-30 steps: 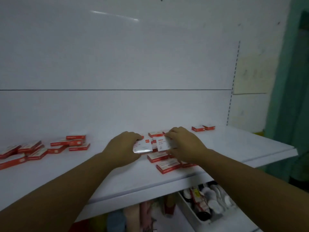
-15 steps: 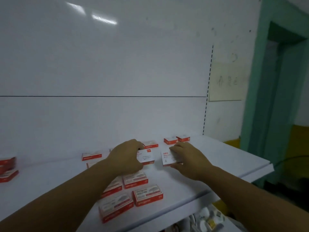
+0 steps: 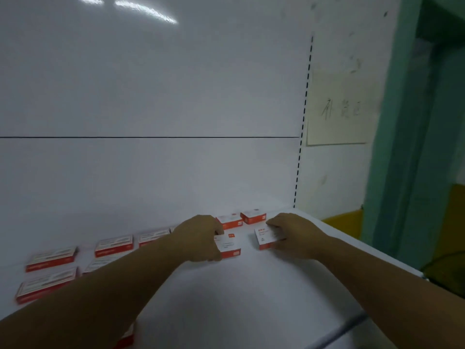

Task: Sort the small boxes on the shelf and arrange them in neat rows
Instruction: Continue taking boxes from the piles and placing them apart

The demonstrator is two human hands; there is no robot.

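Reaching far forward with both bare arms, forearms converging from the near corners toward the middle. Gripping the left box [image 3: 229, 245] with the left hand [image 3: 201, 238], knuckles up, fingers curled over its far edge, thumb at its near edge. Gripping the right box [image 3: 263, 238] with the right hand [image 3: 295, 235], palm down, fingers curled. Hands level, near each other, apart.

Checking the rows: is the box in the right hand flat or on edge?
Flat: the box lies broad printed face up on the shelf, right hand gripping it.
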